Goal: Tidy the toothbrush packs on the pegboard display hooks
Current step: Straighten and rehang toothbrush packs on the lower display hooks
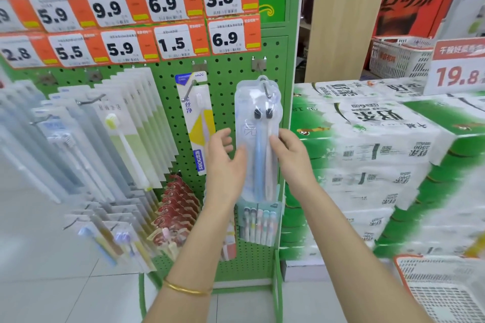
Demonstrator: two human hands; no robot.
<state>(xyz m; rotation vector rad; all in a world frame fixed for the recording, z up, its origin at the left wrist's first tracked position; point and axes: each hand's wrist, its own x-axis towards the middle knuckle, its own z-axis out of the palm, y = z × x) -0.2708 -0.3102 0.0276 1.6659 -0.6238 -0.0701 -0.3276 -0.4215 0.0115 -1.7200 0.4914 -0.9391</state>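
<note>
She's at the right-hand column of the green pegboard (231, 73), working on the clear twin toothbrush pack (258, 123). It hangs from the display hook (267, 89) by the hole at its top and faces outward, with a blue handle and a pale one showing through the plastic.

Both hands are on it at about mid-height. The right hand (291, 152) has the firmer grip: its thumb lies across the front and its fingers curl round the right edge, so it pinches the pack. The left hand (223, 157) is looser. Its thumb rests against the left edge while the fingers stay relaxed and spread just beside it, not visibly wrapped round anything.

I'd say this is the squaring-up step — the pack is already on its hook and is being steadied so it hangs straight. It looks close to plumb, perhaps leaning a touch at the foot, where it overlaps the multi-brush pack (259, 223) on the row below.

The next move needs little force: ease the bottom in flat against the board, let go gently so nothing swings, then turn to the FROG toothbrush pack (195, 123) on the neighbouring hook — it hangs alone and slightly askew.
</note>
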